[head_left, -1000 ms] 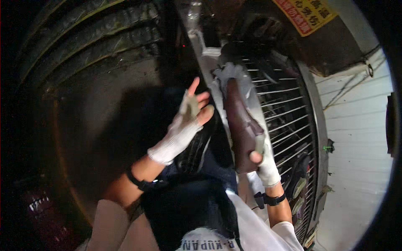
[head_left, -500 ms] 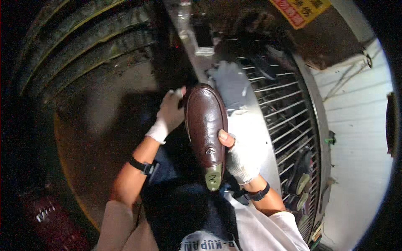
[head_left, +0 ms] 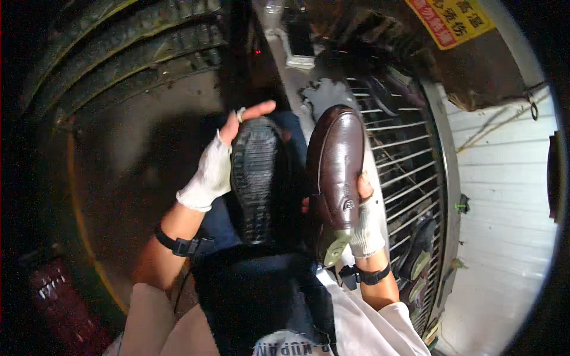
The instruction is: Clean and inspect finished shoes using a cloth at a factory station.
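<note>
My right hand, in a white fingerless glove, is clamped on a brown leather shoe. Grip sits at the heel end: thumb on the right flank of the upper, fingers hidden behind the shoe. The shoe's upper faces me, toe pointing away, heel toward my chest. A pale green insert shows at the heel opening, just beside my palm.

My left hand, gloved likewise, lies against the left edge of a second shoe, which is turned sole up, black treaded sole toward me. Thumb and fingertips reach over its toe end; fingers extended, not curled tight. I cannot tell how firmly it is gripped. This shoe rests lengthwise over my lap on a dark apron.

The two shoes are side by side, near but apart, sole-up one to the left of the brown one.

A black strap rings each wrist. Behind the brown shoe stands a wire rack with more shoes low in it. A yellow and red sign is at upper right.
</note>
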Tool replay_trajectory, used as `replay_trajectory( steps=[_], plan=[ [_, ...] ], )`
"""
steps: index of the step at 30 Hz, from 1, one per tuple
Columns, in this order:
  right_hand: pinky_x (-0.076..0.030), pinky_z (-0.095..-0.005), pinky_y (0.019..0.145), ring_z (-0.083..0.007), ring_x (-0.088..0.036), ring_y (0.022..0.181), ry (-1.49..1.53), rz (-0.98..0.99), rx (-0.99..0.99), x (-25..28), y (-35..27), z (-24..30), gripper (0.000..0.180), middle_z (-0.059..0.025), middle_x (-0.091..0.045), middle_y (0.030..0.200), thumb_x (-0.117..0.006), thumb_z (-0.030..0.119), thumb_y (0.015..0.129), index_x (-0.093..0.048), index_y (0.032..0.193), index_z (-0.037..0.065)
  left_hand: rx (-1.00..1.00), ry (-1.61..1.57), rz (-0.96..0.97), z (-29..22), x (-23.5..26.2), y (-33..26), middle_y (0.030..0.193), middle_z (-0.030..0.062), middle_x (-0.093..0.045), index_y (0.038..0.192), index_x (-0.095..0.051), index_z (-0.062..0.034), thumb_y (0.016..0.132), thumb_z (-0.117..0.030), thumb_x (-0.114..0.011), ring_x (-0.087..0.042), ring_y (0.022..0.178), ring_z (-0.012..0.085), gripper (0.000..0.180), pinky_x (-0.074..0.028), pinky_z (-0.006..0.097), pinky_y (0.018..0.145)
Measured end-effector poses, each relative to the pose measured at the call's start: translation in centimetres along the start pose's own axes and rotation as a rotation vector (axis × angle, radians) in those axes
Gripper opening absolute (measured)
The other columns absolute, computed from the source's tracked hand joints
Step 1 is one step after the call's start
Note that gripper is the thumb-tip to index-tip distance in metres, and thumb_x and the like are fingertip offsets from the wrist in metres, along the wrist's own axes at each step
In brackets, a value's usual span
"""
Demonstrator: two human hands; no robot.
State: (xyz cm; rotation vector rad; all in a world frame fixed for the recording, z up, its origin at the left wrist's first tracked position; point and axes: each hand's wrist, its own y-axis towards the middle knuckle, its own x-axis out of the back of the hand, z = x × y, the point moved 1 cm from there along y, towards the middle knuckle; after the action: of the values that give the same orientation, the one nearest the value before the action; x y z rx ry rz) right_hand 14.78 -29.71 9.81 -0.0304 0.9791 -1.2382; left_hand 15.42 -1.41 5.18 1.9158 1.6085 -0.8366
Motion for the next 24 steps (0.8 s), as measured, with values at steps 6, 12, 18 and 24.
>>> replay_trajectory(
  steps=[6, 12, 18, 24],
  plan=[
    [-0.063, -0.0385, 0.085, -0.0237, -0.074, 0.099, 0.001, 0.260, -0.125, -2.3, 3.7, -5.4, 0.077, -0.0125, -0.073, 0.119, -0.070, 0.063, 0.094, -0.058, 0.139, 0.003, -0.131, -0.073, -0.086, -2.4, -2.3, 1.8, 0.140, 0.0204, -0.066, 0.161, -0.039, -0.0073, 0.111, -0.061, -0.032, -0.066, 0.125, 0.0302, 0.074, -0.052, 0.046, 0.110],
    [-0.064, -0.0352, 0.072, -0.0199, -0.075, 0.080, -0.173, 0.104, -0.067, -2.7, 1.9, -6.9, 0.073, -0.0111, -0.076, 0.104, -0.071, 0.063, 0.094, -0.066, 0.123, -0.004, -0.067, 0.044, 0.008, -2.2, -3.3, 0.6, 0.147, 0.0226, -0.060, 0.164, -0.032, -0.0059, 0.109, -0.065, -0.034, -0.068, 0.120, 0.0301, 0.081, -0.055, 0.046, 0.106],
    [-0.062, -0.0326, 0.074, -0.0189, -0.075, 0.083, -0.183, 0.129, -0.032, -3.1, 2.6, -6.0, 0.070, -0.0109, -0.076, 0.105, -0.071, 0.060, 0.096, -0.066, 0.123, -0.004, -0.046, 0.059, 0.035, -2.1, -3.7, 0.7, 0.148, 0.0229, -0.059, 0.165, -0.030, -0.0060, 0.107, -0.068, -0.034, -0.068, 0.122, 0.0318, 0.085, -0.055, 0.047, 0.105],
    [-0.062, -0.0318, 0.075, -0.0177, -0.074, 0.086, -0.249, 0.117, -0.020, -2.5, 2.9, -6.0, 0.071, -0.0110, -0.075, 0.107, -0.072, 0.061, 0.095, -0.066, 0.123, -0.004, -0.028, 0.145, 0.048, -1.8, -3.6, 0.8, 0.148, 0.0223, -0.059, 0.164, -0.032, -0.0030, 0.105, -0.072, -0.035, -0.066, 0.124, 0.0307, 0.091, -0.054, 0.046, 0.108]
  ],
)
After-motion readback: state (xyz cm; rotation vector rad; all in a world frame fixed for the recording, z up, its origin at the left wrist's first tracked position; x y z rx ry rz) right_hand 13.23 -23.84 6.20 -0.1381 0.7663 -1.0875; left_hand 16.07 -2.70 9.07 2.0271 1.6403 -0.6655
